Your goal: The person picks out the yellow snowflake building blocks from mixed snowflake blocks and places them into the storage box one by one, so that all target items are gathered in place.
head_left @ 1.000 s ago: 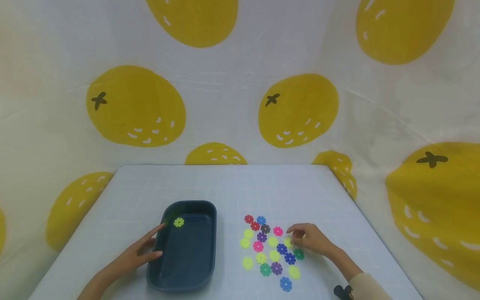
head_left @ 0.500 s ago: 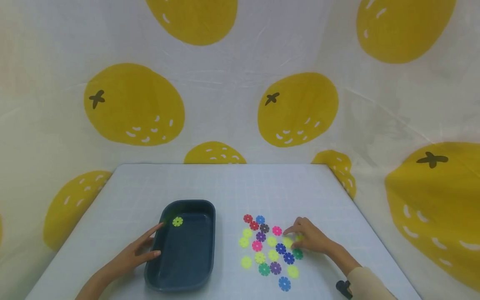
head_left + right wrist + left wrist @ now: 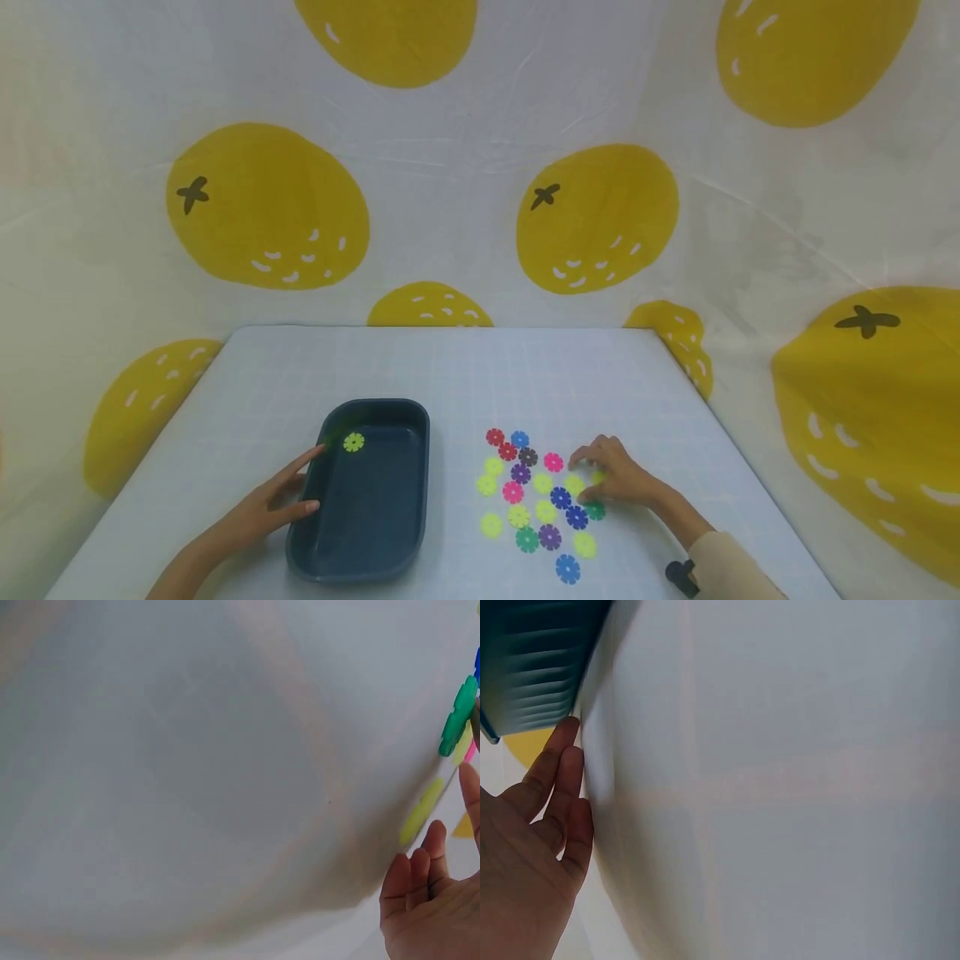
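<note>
Dark blue tray (image 3: 360, 517), multicoloured discs (image 3: 550, 537)

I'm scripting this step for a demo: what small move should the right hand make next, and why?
Probably pinch the nearest yellow disc: it appears between the parted fingers of the right hand, while the left hand touches the tray, where another yellow disc lies.

One wide view from the head, two close at the wrists

The head camera looked forward and down from well back, taking in most of the worktop (image 3: 465, 367) and the patterned backdrop (image 3: 450, 208). The left wrist camera faced the worktop closely, tilted, with the left fingers (image 3: 570, 769) at its left edge; it shared the tray (image 3: 367, 500) with the head view. The right wrist camera, equally near, shared the green disc (image 3: 459, 716).
</note>
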`<state>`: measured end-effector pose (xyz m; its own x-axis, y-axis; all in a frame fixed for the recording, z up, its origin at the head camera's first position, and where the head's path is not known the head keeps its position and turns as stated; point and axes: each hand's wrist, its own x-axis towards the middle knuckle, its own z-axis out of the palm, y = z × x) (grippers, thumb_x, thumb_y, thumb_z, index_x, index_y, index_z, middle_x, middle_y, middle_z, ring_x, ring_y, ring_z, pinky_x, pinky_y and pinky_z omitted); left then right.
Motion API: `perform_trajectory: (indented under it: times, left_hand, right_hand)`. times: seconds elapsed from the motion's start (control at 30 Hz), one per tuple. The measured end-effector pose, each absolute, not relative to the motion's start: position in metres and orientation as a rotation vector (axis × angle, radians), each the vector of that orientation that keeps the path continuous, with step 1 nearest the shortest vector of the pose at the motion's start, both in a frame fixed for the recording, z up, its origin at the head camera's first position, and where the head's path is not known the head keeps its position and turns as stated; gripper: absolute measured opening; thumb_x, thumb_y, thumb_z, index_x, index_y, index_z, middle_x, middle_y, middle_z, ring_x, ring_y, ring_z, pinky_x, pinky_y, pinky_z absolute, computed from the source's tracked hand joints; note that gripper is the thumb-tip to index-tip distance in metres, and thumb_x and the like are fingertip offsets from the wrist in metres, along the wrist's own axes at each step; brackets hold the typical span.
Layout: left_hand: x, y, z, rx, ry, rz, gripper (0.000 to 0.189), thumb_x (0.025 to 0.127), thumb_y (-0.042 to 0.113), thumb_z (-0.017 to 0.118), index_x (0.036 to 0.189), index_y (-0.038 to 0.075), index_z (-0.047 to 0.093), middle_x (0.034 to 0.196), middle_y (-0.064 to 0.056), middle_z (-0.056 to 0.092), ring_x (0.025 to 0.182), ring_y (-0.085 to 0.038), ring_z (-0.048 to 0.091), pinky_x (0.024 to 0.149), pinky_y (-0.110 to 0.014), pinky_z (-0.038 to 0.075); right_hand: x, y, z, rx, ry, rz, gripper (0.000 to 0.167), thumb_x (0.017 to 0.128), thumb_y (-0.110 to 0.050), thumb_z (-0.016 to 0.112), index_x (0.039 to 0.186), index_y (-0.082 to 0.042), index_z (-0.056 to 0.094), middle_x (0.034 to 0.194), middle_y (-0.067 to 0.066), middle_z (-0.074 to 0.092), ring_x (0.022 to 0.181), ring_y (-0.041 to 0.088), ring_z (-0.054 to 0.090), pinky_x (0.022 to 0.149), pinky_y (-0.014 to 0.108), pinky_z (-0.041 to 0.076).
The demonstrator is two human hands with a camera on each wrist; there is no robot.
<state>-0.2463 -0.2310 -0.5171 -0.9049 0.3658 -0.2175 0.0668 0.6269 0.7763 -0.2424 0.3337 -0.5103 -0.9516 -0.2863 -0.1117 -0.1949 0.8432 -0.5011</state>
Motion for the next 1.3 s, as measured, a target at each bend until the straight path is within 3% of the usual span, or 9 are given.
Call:
perform_trajectory:
  times: [0.37, 0.6, 1.0, 1.3]
  left_hand:
    - [-0.245, -0.233, -0.516, 0.357, 2.512, 1.158, 0.085, 0.094, 0.041, 0.066, 0.16, 0.024, 0.016, 0.162, -0.028, 0.011, 0.139, -0.059, 0.027, 0.102, -0.076, 0.033]
    - [-0.245, -0.231, -0.516, 0.346, 2.5, 1.164, 0.084, 0.094, 0.038, 0.066, 0.16, 0.023, 0.015, 0.162, -0.028, 0.01, 0.14, -0.059, 0.026, 0.102, -0.076, 0.033]
    - [-0.245, -0.23, -0.516, 0.351, 2.503, 1.157, 0.084, 0.094, 0.039, 0.066, 0.16, 0.023, 0.016, 0.162, -0.028, 0.011, 0.14, -0.059, 0.026, 0.102, -0.077, 0.033]
    - [-0.245, -0.231, -0.518, 0.358, 2.504, 1.164, 0.084, 0.094, 0.039, 0.067, 0.159, 0.022, 0.016, 0.161, -0.029, 0.013, 0.139, -0.06, 0.027, 0.101, -0.076, 0.034]
  right_hand:
    - [-0.245, 0.327, -0.514, -0.199, 2.788, -0.877, 0.036, 0.071, -0.027, 0.088, 0.102, -0.025, 0.069, 0.108, 0.0, 0.056, 0.11, 0.024, 0.047, 0.1, 0.056, 0.045]
    - [-0.244, 0.325, -0.512, -0.198, 2.766, -0.952, 0.03, 0.071, -0.021, 0.088, 0.096, -0.022, 0.071, 0.104, 0.0, 0.056, 0.107, 0.023, 0.047, 0.097, 0.051, 0.044]
    - [-0.238, 0.316, -0.513, 0.045, 2.817, -0.896, 0.03, 0.072, -0.014, 0.087, 0.09, -0.014, 0.063, 0.095, 0.002, 0.055, 0.093, 0.018, 0.052, 0.092, 0.045, 0.053]
    - [-0.235, 0.316, -0.507, 0.025, 2.805, -0.919, 0.012, 0.08, -0.016, 0.081, 0.084, -0.016, 0.07, 0.088, -0.001, 0.06, 0.085, 0.016, 0.055, 0.08, 0.036, 0.053]
